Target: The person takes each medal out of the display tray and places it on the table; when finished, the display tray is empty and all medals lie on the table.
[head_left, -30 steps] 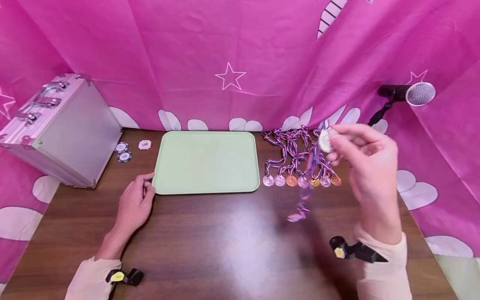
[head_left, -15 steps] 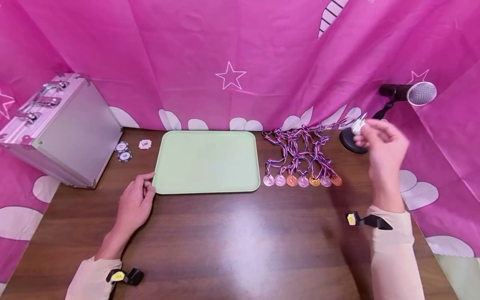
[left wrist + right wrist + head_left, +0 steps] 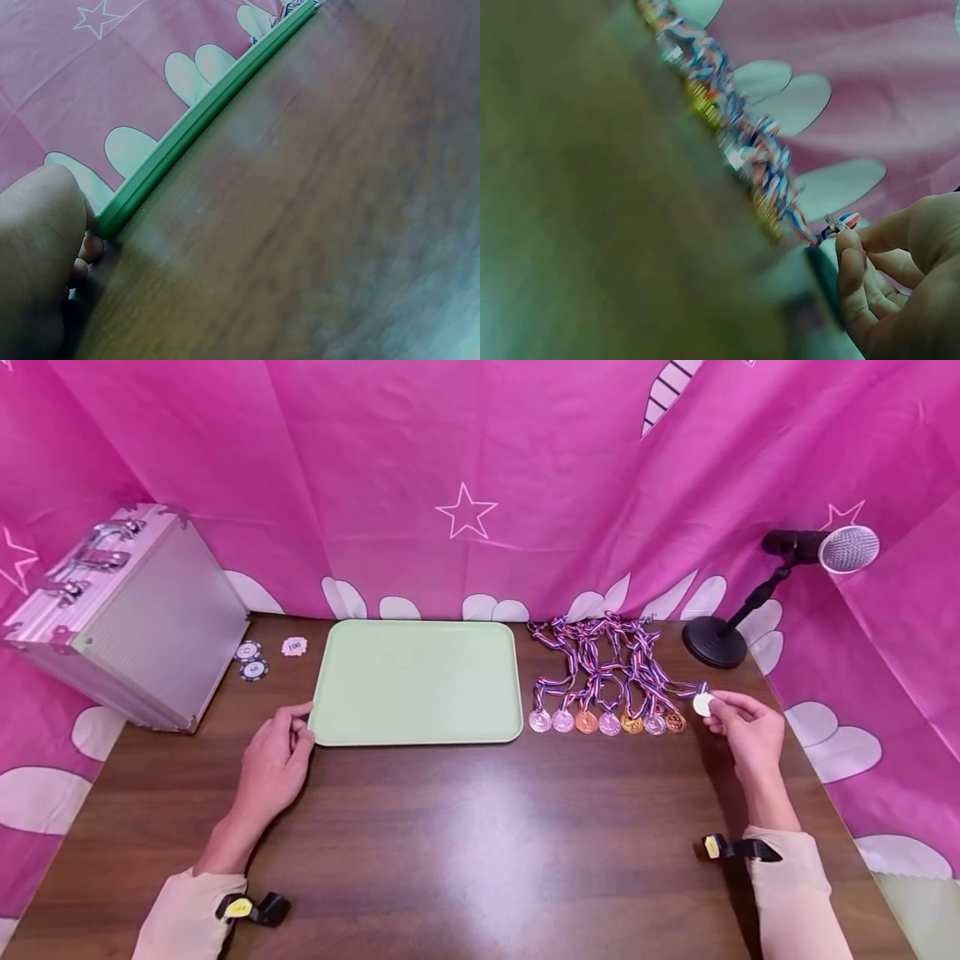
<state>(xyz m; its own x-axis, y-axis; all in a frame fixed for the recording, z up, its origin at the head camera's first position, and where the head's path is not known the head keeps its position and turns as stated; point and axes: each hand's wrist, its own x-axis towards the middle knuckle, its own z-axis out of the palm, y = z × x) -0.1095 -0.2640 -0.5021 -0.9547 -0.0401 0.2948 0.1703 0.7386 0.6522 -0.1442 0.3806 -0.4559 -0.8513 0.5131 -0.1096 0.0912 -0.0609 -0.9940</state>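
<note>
My right hand [image 3: 748, 733] pinches a silver medal [image 3: 702, 704] between thumb and fingers, at the right end of a row of medals [image 3: 609, 723]. The medal's striped ribbon [image 3: 678, 687] runs left toward the other ribbons. In the right wrist view, the medal [image 3: 833, 223] shows edge-on at the fingertips. The laid-out medals are silver, bronze and gold, their red, white and blue ribbons [image 3: 592, 652] bunched behind them. My left hand [image 3: 276, 764] rests on the table with its fingers touching the front left corner of a pale green tray [image 3: 416, 742].
An upright silver case [image 3: 161, 622] stands at the left, with black poker chips [image 3: 253, 670] and a pinkish 100 chip [image 3: 294, 647] beside it. A microphone [image 3: 847, 549] on a round black base [image 3: 712, 643] stands behind my right hand. Pink cloth [image 3: 375, 485] hangs behind the table.
My right hand has carried the silver medal right, then down toward the row's right end. Its ribbon has gone from hanging over the row to lying behind it. My left hand stays put.
</note>
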